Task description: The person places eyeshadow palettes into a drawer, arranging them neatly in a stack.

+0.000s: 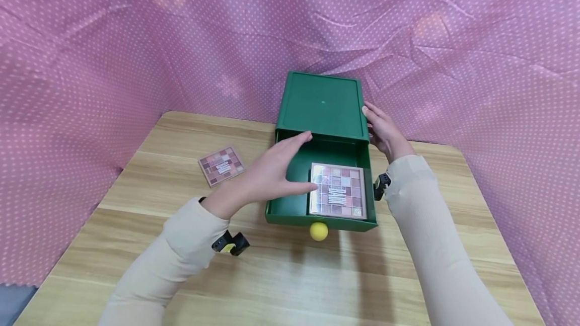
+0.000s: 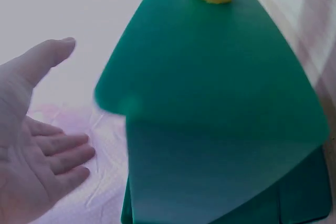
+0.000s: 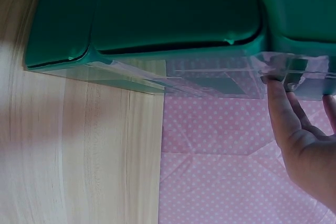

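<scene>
A green box [image 1: 323,107] has its drawer [image 1: 290,206] pulled out toward me, with a yellow ball knob [image 1: 318,231] on the front. Inside the drawer, on its right side, lies an eyeshadow palette [image 1: 337,191] with a grid of pink and brown pans. My left hand [image 1: 267,175] hovers over the drawer's left part, thumb spread from the fingers and holding nothing; its thumb tip overlaps the palette's left edge in the head view. Against the box's right side, the fingertips of my right hand [image 1: 384,130] rest on the clear side wall [image 3: 210,74].
A second eyeshadow palette [image 1: 222,166] lies on the wooden table [image 1: 181,135], left of the box. Pink dotted cloth [image 1: 226,39] hangs behind and along both sides, close to the back of the box.
</scene>
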Motion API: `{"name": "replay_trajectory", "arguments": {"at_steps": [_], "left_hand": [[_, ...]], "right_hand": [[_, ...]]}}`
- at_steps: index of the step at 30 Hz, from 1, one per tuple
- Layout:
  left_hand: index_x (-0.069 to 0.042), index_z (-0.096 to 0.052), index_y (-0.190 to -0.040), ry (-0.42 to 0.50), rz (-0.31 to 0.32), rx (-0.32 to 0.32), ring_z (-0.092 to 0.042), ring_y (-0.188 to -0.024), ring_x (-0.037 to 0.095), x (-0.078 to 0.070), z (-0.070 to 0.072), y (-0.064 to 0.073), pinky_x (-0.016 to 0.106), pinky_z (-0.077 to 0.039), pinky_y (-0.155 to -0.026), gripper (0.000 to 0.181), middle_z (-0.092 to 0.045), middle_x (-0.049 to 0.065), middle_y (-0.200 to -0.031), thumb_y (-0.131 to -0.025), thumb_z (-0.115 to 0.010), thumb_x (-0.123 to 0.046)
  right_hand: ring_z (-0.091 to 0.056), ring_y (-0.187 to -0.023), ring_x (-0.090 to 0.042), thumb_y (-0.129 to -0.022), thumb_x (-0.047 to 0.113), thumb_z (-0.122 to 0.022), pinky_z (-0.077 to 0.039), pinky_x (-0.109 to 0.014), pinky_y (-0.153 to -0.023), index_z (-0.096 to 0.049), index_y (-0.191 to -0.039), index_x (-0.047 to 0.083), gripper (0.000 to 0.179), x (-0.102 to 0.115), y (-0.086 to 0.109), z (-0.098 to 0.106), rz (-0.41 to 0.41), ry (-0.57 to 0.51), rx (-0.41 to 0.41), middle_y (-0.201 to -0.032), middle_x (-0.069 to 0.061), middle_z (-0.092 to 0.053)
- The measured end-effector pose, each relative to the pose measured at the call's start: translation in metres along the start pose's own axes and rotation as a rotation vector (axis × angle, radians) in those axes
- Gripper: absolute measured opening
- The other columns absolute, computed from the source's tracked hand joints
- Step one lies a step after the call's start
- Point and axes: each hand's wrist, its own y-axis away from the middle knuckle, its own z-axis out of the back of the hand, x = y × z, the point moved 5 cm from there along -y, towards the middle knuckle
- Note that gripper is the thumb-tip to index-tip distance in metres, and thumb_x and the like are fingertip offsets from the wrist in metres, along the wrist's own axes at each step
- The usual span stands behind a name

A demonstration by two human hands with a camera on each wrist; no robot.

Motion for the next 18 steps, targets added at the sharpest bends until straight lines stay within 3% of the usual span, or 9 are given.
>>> {"name": "replay_trajectory", "arguments": {"at_steps": [5, 11, 14, 18], "left_hand": [[-0.006, -0.029, -0.133, 0.118, -0.152, -0.214, -0.033, -0.118, 0.013, 0.003, 0.021, 0.005, 0.030, -0.028, -0.096, 0.075, -0.040, 0.004, -0.129, -0.073, -0.068, -0.032], [0.002, -0.040, -0.123, 0.224, -0.260, -0.508, -0.043, -0.110, 0.020, 0.018, 0.048, 0.015, 0.032, -0.032, -0.094, 0.066, -0.050, 0.013, -0.118, -0.067, -0.073, -0.008], [0.007, -0.041, -0.120, 0.318, -0.243, -0.628, -0.046, -0.107, 0.024, 0.034, 0.058, 0.021, 0.033, -0.033, -0.094, 0.062, -0.051, 0.019, -0.114, -0.065, -0.071, 0.004], [0.009, -0.038, -0.120, 0.448, -0.091, -0.728, -0.045, -0.108, 0.025, 0.065, 0.066, 0.028, 0.032, -0.030, -0.095, 0.061, -0.049, 0.021, -0.115, -0.066, -0.066, 0.012]], "right_hand": [[-0.042, -0.105, -0.020, -0.085, 0.043, -0.045, -0.043, -0.028, -0.079, -0.029, -0.133, 0.035, 0.052, 0.000, -0.001, 0.001, -0.005, 0.000, 0.001, -0.128, -0.007, -0.035], [-0.041, -0.107, -0.022, -0.085, 0.043, -0.045, -0.040, -0.032, -0.085, -0.029, -0.134, 0.035, 0.052, 0.001, -0.003, 0.000, -0.011, 0.003, 0.008, -0.129, -0.007, -0.034], [-0.040, -0.108, -0.022, -0.084, 0.044, -0.045, -0.039, -0.033, -0.086, -0.028, -0.133, 0.036, 0.052, 0.002, -0.004, 0.001, -0.013, 0.014, 0.005, -0.130, -0.007, -0.033], [-0.040, -0.108, -0.022, -0.084, 0.044, -0.045, -0.040, -0.033, -0.085, -0.029, -0.133, 0.036, 0.052, 0.002, -0.004, 0.002, -0.014, 0.018, -0.003, -0.129, -0.007, -0.034]]}}
